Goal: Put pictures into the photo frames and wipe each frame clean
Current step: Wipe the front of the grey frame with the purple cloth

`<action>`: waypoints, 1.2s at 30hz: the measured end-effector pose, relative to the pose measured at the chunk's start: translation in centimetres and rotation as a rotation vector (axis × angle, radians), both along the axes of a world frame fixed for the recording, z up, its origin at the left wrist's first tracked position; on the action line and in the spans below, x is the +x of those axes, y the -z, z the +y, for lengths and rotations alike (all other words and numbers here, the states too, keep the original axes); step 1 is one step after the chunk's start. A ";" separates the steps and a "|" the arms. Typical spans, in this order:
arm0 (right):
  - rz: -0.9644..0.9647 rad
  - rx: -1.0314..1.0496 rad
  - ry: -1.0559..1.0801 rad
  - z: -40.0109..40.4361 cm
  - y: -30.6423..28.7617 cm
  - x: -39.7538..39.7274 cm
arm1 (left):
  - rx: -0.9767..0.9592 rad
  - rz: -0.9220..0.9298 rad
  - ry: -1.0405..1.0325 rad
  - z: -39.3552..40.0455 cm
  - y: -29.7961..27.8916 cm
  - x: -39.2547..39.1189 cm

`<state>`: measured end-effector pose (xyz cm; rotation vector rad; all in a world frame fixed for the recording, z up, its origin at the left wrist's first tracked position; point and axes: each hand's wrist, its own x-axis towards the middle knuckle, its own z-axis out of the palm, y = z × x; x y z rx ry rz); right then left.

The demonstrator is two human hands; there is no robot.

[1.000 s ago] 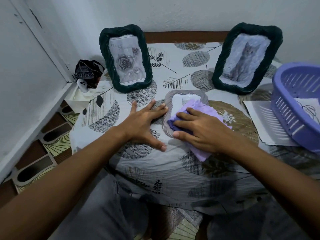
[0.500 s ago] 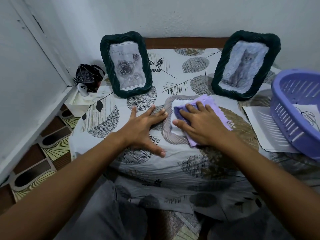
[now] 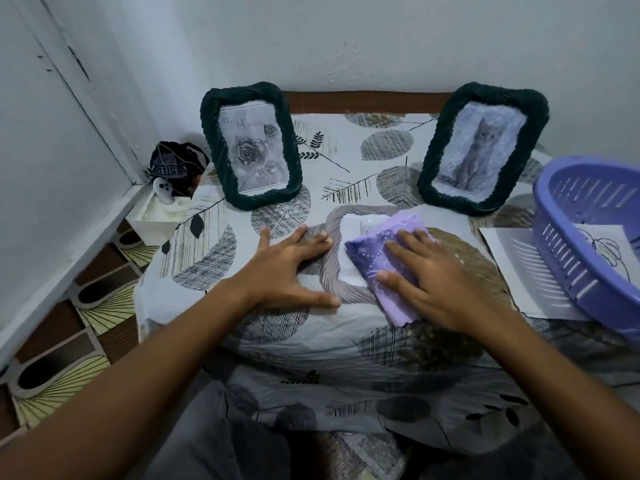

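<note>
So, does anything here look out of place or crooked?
Mostly tidy. The purple basket sits on top of a loose printed sheet, pinning it down. The cat frame leans tilted to one side, while the rose frame stands straighter.

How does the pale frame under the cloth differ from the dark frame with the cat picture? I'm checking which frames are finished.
The pale frame lies flat on the table; the cat frame stands propped up near the wall. The pale frame is light grey, the cat frame dark green. The right hand presses a purple cloth on the pale frame; nothing touches the cat frame. Both have twisted, rope-like borders.
</note>
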<state>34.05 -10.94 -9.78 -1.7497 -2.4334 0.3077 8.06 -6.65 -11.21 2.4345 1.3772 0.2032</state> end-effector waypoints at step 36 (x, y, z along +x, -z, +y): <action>-0.208 -0.048 0.127 6.8 -0.2 -2.8 | 0.023 -0.077 -0.124 -0.8 0.0 1.3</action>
